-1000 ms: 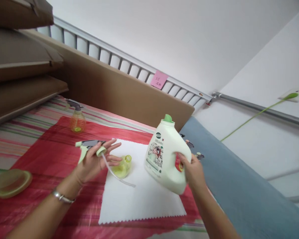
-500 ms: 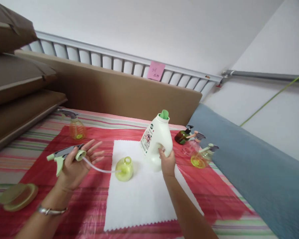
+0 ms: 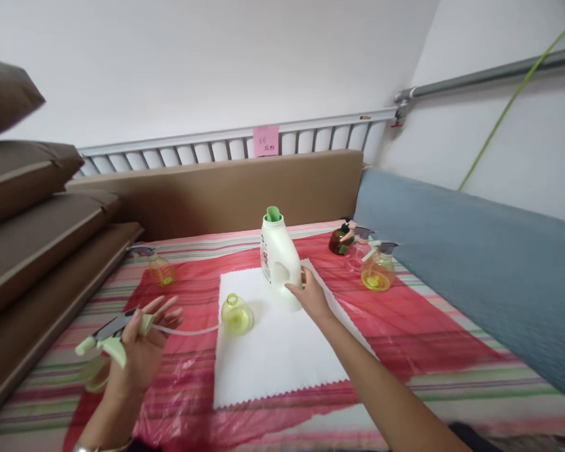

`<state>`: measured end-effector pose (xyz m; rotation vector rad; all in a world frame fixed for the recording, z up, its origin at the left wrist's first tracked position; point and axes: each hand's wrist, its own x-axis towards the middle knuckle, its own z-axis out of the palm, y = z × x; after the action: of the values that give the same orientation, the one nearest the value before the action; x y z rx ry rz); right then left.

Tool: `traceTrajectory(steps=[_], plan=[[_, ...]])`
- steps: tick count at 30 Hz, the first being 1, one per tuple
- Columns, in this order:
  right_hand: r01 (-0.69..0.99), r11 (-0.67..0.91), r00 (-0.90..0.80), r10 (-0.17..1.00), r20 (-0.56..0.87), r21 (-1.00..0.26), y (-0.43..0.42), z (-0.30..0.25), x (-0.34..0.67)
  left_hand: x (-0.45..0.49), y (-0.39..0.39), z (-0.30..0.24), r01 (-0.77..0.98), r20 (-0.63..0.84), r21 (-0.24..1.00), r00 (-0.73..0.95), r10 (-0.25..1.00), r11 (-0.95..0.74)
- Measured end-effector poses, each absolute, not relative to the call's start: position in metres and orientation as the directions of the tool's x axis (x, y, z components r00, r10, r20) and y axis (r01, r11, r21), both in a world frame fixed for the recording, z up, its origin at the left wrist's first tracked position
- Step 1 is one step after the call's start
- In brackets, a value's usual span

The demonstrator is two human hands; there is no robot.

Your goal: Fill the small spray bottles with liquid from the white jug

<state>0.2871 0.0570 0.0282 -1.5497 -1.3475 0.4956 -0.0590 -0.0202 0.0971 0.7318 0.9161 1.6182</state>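
Note:
My left hand (image 3: 145,339) holds a green and grey trigger spray head (image 3: 110,336) by thumb and palm, the other fingers stretched out. From its collar a clear dip tube (image 3: 188,331) runs towards a round yellow-green bottle (image 3: 238,316), which has an open neck and liquid inside. A white detergent jug (image 3: 275,251) with a green spout stands upright on a white cloth (image 3: 273,364). My right hand (image 3: 313,295) is at the jug's handle side, thumb across its front and fingers apart to the right, seemingly loose on it.
A spray bottle (image 3: 160,271) stands back left. At the right are a dark brown pump bottle (image 3: 340,242), a clear pink bottle (image 3: 356,254) and a yellow-based spray bottle (image 3: 377,276). A pale green round item (image 3: 94,373) lies beside my left forearm. Stacked brown boxes (image 3: 37,232) line the left.
The camera view has turned and levelled, shifting everything. My right hand's fingers have come away from the jug's handle and now show beside it. The spray head stays in my left hand.

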Motion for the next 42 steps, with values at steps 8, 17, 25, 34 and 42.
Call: traceTrajectory(steps=[8,17,25,34,42], plan=[[0.493,0.232,0.217,0.9,0.377,-0.839,0.021,0.025,0.315,-0.016,0.003,0.169,-0.099,0.327,0.935,-0.137,0.935,-0.342],[0.404,0.274,0.204,0.903,0.378,-0.873,-0.017,0.007,0.339,0.021,0.023,0.181,0.33,0.388,0.869,0.011,0.922,-0.37],[0.34,0.217,0.149,0.948,0.28,-0.915,-0.034,0.004,0.334,0.031,0.032,0.177,0.423,0.388,0.829,0.035,0.921,-0.366],[0.346,0.169,0.113,0.969,0.219,-0.923,-0.039,0.004,0.334,0.036,0.039,0.175,0.454,0.356,0.822,0.062,0.932,-0.344],[0.317,0.145,0.073,0.982,0.176,-0.937,-0.042,-0.003,0.328,0.048,0.041,0.092,0.428,0.282,0.872,-0.04,0.959,-0.238]])
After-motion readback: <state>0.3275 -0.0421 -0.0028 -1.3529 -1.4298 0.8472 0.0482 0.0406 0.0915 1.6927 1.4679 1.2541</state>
